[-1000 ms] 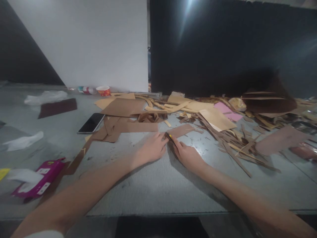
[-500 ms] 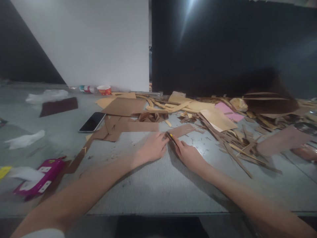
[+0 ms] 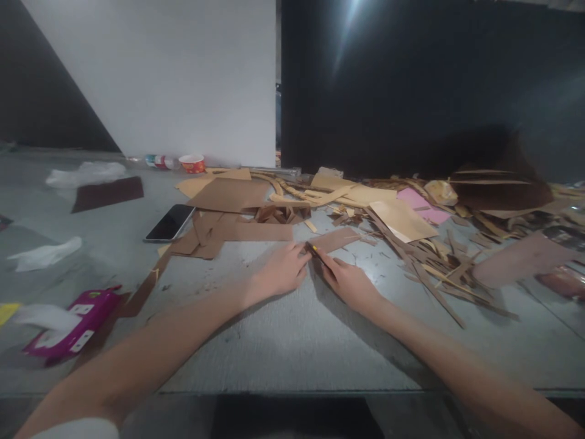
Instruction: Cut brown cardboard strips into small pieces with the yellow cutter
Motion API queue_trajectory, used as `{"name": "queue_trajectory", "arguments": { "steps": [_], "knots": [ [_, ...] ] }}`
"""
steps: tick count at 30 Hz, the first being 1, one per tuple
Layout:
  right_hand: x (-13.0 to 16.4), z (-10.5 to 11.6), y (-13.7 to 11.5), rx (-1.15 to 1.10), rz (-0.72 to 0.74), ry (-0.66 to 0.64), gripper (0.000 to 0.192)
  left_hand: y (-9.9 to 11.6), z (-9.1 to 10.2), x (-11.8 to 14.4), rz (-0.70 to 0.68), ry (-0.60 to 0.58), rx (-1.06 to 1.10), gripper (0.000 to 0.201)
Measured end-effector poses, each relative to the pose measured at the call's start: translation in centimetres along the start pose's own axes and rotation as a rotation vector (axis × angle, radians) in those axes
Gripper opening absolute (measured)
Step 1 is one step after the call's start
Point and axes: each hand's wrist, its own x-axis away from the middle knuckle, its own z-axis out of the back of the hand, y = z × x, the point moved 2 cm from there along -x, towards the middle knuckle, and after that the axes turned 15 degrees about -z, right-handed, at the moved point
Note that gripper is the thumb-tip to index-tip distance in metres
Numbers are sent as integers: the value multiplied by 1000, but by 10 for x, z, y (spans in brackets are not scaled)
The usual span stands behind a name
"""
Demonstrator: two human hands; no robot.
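Grey worktable (image 3: 283, 341) strewn with cardboard offcuts (image 3: 429, 256). I see my right hand (image 3: 350, 281) curled tight round a small yellow-tipped cutter (image 3: 314, 250) at the brown strip (image 3: 336, 239), while my left hand (image 3: 281, 268), fingers loosely bent, presses down just beside it; I'd judge a blade slip could nick those fingers
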Motion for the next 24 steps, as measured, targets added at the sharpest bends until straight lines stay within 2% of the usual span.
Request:
{"name": "queue_trajectory", "arguments": {
  "steps": [6,12,19,24],
  "knots": [
    [-2,-6,4,-51,19,29,58,1,5,-2,-20,-27,-93,40],
    [-3,-6,6,-85,17,43,58,-1,3,-1,-91,-116,-153,34],
    [-2,-8,12,-61,5,87,57,-5,-3,-1,-102,-139,-183,46],
    [-1,-8,13,-70,22,98,57,-7,-6,0,-93,-114,-170,51]
  ]
}}
